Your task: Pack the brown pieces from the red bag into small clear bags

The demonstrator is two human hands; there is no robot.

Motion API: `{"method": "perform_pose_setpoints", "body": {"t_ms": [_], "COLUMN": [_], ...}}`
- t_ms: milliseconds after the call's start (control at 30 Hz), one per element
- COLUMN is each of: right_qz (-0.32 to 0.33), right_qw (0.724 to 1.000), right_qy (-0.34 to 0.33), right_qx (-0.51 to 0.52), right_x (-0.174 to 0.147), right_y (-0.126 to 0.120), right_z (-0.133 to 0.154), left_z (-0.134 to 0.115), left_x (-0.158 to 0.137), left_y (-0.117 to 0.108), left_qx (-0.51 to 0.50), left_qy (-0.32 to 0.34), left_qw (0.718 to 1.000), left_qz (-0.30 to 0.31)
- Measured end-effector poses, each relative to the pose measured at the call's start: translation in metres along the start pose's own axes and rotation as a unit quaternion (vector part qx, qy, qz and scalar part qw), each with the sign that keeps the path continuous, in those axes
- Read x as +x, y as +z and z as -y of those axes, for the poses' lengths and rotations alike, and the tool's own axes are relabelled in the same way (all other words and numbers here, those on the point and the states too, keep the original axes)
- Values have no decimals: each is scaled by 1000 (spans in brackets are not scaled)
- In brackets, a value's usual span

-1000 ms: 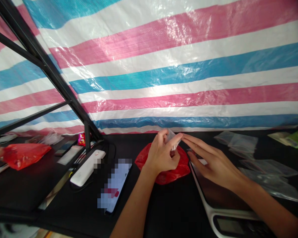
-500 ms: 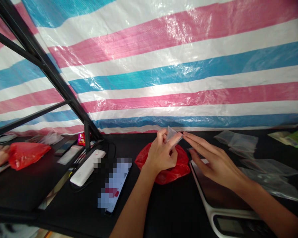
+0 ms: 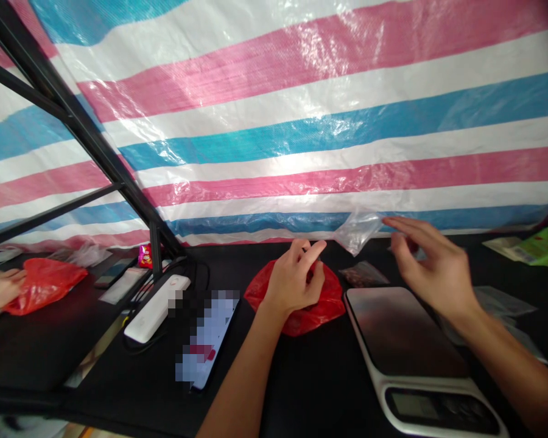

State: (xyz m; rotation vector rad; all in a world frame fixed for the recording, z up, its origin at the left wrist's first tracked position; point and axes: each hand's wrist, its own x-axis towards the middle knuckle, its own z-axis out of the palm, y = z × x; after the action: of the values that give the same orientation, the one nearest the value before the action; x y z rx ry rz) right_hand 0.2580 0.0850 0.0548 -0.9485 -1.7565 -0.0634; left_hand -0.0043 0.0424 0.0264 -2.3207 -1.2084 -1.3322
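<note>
My left hand [image 3: 292,277] is over a crumpled red plastic bag [image 3: 326,307], fingers curled inward and the index finger partly stretched. Anything between those fingers is hidden. Farther right, my right hand [image 3: 432,264] is raised above the back of the scale, a small clear plastic bag [image 3: 357,232] at its fingertips. The clear bag looks flat and slants down to the left, before the striped sheet. Between the red bag and the right hand lies a small clear bag with brown contents [image 3: 363,274]. The scale [image 3: 406,331] stands below, its plate bare.
A phone [image 3: 214,337] and a white power strip [image 3: 158,307] with cables lie at left. Beyond a black metal frame [image 3: 91,152], another person's hand [image 3: 2,292] touches a red bag [image 3: 50,283]. Clear bags [image 3: 506,301] and a green packet [image 3: 545,246] lie right.
My right hand has moved right, away from my left, with the clear bag at its fingertips. The clear bag has left my left hand. The brown-filled bag and scale plate are now uncovered.
</note>
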Motion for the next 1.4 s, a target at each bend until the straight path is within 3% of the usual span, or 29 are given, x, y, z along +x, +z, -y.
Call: {"method": "perform_pose_setpoints", "body": {"t_ms": [100, 200, 300, 400, 533, 600, 733, 833, 900, 1067, 1133, 1267, 1400], "right_qz": [-26, 29, 102, 126, 77, 93, 239, 348, 371, 368, 339, 253, 246], "right_qw": [991, 957, 925, 916, 951, 959, 942, 908, 902, 909, 924, 955, 945], "right_qy": [114, 257, 307, 281, 194, 152, 93, 118, 133, 147, 150, 154, 170], "right_qx": [-69, -132, -198, -256, -228, -220, -217, -200, -177, -126, -87, 23, 134], "right_x": [9, 12, 11, 5, -1, -3, -12, -26, -33, -31, -24, -14, -12], "right_y": [-14, -26, -32, -35, -31, -24, -4, 8, 12, 13, 13, 16, 17], "right_z": [-21, -46, -68, -81, -77, -71, -63, -67, -73, -82, -76, -48, -16], "left_z": [2, 5, 6, 6, 3, 3, 2, 1, 1, 0, 0, -3, -8], "left_x": [0, -1, -2, -2, -1, 0, 0, 0, -1, -1, -1, 0, 1], "left_y": [0, 2, 3, 2, 0, 0, 0, 0, 1, 1, 2, 1, 0], "left_qx": [5, 12, 13, 13, 12, 14, 17, 19, 20, 19, 19, 7, -6], "left_qy": [-6, -4, -15, -27, -37, -37, -29, -28, -27, -26, -27, -16, -14], "left_qw": [1000, 1000, 1000, 999, 999, 998, 999, 999, 999, 999, 999, 999, 998], "left_qz": [-1, -7, 1, 15, 36, 39, 37, 38, 37, 36, 37, 35, 53]}}
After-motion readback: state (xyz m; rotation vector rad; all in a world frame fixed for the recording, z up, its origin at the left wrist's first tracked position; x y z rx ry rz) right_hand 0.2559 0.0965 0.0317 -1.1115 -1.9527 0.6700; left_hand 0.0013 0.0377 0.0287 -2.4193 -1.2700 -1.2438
